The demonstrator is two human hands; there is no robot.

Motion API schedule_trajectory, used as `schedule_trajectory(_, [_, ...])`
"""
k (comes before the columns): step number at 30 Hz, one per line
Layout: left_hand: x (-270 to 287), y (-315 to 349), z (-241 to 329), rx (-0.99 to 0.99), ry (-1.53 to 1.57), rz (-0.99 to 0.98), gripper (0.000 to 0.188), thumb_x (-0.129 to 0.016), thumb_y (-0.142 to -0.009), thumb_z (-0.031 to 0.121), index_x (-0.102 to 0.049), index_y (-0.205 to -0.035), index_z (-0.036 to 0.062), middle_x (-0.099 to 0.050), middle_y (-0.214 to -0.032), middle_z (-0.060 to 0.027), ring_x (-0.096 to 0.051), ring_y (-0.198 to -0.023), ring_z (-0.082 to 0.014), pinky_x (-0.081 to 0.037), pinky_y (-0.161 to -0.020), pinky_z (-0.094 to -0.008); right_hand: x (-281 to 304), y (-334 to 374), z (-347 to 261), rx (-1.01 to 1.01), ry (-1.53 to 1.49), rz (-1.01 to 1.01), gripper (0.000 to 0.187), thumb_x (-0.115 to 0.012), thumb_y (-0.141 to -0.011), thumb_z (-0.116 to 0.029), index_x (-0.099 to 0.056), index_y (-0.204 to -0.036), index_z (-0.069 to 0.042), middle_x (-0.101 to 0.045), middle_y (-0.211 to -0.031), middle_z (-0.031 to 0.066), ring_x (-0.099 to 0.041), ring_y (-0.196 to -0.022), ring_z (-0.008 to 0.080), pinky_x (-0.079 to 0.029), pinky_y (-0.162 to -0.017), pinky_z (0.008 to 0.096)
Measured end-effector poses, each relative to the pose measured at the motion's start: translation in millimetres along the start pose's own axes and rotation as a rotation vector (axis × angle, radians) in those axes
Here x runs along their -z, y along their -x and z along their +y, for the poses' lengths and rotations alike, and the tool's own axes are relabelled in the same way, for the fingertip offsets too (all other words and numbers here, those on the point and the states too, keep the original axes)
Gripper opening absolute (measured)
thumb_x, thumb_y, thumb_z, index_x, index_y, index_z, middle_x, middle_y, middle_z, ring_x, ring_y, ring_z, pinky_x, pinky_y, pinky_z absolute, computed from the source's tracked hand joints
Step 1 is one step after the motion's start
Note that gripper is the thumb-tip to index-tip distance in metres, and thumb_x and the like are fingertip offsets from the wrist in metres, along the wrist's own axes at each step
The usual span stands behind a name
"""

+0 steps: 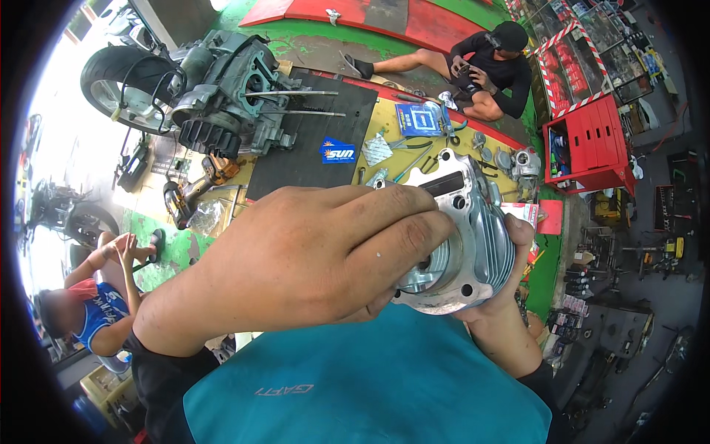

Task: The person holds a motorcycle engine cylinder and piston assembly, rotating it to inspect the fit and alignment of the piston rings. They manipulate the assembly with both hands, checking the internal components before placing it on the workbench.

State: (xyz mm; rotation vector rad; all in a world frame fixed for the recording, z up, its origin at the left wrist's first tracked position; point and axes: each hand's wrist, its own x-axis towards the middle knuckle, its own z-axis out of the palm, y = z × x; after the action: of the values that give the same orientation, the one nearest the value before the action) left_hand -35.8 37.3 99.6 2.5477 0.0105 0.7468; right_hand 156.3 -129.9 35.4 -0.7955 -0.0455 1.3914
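A silver engine cylinder [482,255] with cooling fins is held up in front of my chest, its flat flanged end and round bore facing me. My right hand [497,314] grips it from the right and below, with fingers showing along the finned side. My left hand [310,255] reaches across from the left, its fingers closed on a silver piston [421,278] at the bore's mouth. Those fingers cover much of the piston, and how deep it sits cannot be seen. Beyond the hands stands a partly stripped scooter engine [222,96] with two long studs sticking out.
Pliers [411,142], a blue package [423,120], blue cards [339,152] and small engine parts [523,164] lie on the bench. A cordless drill [194,189] is at left. One person [494,78] sits beyond the bench, another [100,303] at left. A red tool cabinet [588,144] stands at right.
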Motion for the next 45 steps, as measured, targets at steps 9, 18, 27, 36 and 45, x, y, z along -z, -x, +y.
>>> schedule_trajectory(9, [2,1,5,0.044,-0.094,-0.076,0.054,-0.077,-0.062,0.011,-0.07,-0.115,0.0064,-0.068,-0.104,-0.011,-0.069,-0.078,-0.025,-0.058,-0.058,-0.0355,-18,7,-3,0.031,0.053,0.054,0.067,-0.052,-0.09,-0.055,-0.058,-0.129,0.0,-0.069,-0.116,0.0167,-0.07,-0.1,0.0268,-0.057,-0.088,0.0408])
schedule_trajectory(18, [-5,4,7,0.039,-0.115,-0.08,0.058,-0.08,-0.058,0.012,-0.069,-0.114,0.0063,-0.067,-0.103,-0.0122,-0.069,-0.077,-0.0241,-0.058,-0.057,-0.0347,-18,10,-8,0.049,0.074,0.083,0.063,-0.052,-0.091,-0.052,-0.059,-0.125,0.0,-0.071,-0.111,0.015,-0.072,-0.095,0.0236,-0.059,-0.084,0.0374])
schedule_trajectory(27, [-17,5,2,0.047,-0.073,-0.061,0.059,-0.081,-0.062,0.012,-0.066,-0.119,0.007,-0.068,-0.108,-0.0113,-0.069,-0.076,-0.0247,-0.057,-0.058,-0.0337,-10,6,-8,0.055,0.089,0.058,0.063,-0.05,-0.091,-0.051,-0.058,-0.127,0.0,-0.07,-0.113,0.015,-0.071,-0.096,0.0234,-0.058,-0.084,0.0372])
schedule_trajectory(36, [-61,22,-27,0.266,0.42,0.004,0.099,-0.096,-0.055,0.028,-0.051,-0.141,0.0085,-0.057,-0.131,-0.0171,-0.054,-0.125,-0.0351,-0.049,-0.099,-0.0458,16,-13,-11,-0.287,0.139,-0.085,0.07,-0.046,-0.093,-0.063,-0.055,-0.134,-0.008,-0.071,-0.111,0.0122,-0.074,-0.086,0.025,-0.062,-0.061,0.0418])
schedule_trajectory(45, [-145,67,-46,0.363,0.833,0.228,0.084,-0.096,-0.062,0.039,-0.053,-0.128,0.0102,-0.029,-0.155,-0.0315,-0.03,-0.146,-0.0479,-0.029,-0.115,-0.0575,38,-32,0,-0.474,0.19,-0.086,0.089,-0.035,-0.088,-0.084,-0.054,-0.139,-0.013,-0.072,-0.101,0.0116,-0.074,-0.075,0.0212,-0.059,-0.04,0.0356])
